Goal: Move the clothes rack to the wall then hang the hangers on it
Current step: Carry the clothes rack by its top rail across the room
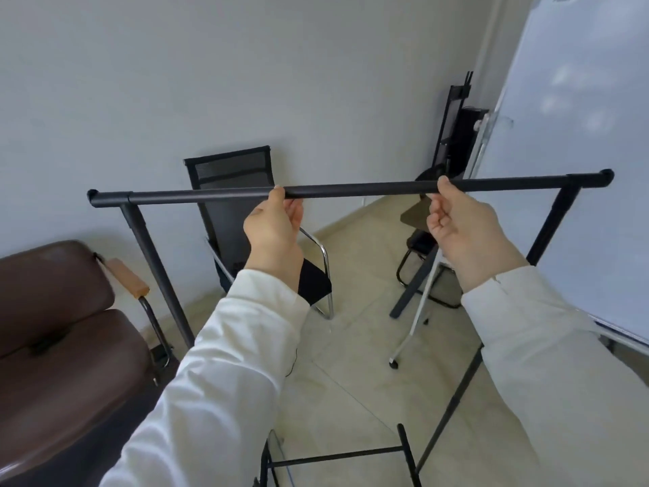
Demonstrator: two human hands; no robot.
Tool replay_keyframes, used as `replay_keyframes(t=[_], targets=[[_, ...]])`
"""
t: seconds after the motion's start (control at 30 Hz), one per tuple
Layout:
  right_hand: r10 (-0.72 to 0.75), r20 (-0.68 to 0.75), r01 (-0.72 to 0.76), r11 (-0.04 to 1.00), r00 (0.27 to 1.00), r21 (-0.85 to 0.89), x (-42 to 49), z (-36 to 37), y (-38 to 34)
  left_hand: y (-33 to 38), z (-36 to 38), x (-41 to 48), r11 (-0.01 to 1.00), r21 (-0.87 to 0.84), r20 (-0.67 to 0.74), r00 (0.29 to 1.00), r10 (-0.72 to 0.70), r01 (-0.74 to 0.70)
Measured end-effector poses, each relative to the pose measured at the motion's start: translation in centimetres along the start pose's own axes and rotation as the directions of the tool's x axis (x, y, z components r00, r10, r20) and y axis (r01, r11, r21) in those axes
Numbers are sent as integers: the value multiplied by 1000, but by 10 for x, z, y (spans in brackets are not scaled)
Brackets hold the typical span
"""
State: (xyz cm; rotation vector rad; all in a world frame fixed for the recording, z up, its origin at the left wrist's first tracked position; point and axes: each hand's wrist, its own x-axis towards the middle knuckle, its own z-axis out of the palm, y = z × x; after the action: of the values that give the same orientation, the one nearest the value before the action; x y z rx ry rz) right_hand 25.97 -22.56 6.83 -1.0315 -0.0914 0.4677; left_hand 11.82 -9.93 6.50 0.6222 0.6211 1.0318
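The black clothes rack spans the view, its top bar running from upper left to upper right at chest height. My left hand grips the bar from below near its middle. My right hand grips it further right. Both fingers curl over the bar. The rack's left post slants down toward the floor, and its right post drops beside the whiteboard. Part of the rack's lower frame shows at the bottom. No hangers are in view. The grey wall stands behind the rack.
A black mesh chair stands against the wall behind the bar. A brown leather armchair sits at the left. A whiteboard on a wheeled stand fills the right. A dark folded stand occupies the corner. Beige tile floor lies below.
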Motion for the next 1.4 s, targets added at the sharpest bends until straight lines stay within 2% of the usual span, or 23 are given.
replay_keyframes(t=[0.13,0.3,0.47,0.9,1.2,1.4], targets=[[-57,-98,57,998,994,0,-20,-36,-17,-20,16,-20,998,-1,52,997,-60,60],[-102,-198,103,995,975,-6,-47,-87,-43,-51,39,-54,989,79,154,979,-136,125],[-138,-261,140,990,956,-10,-69,-128,-67,-74,59,-87,981,107,211,961,-180,160],[-206,-420,220,975,884,-17,-129,-270,-140,-158,117,-220,947,162,289,905,-313,276],[-257,-589,296,955,766,-31,-163,-354,-188,-224,164,-286,889,220,398,795,-457,401],[-299,-684,351,934,666,-66,-172,-408,-220,-270,204,-323,836,286,485,682,-548,468]])
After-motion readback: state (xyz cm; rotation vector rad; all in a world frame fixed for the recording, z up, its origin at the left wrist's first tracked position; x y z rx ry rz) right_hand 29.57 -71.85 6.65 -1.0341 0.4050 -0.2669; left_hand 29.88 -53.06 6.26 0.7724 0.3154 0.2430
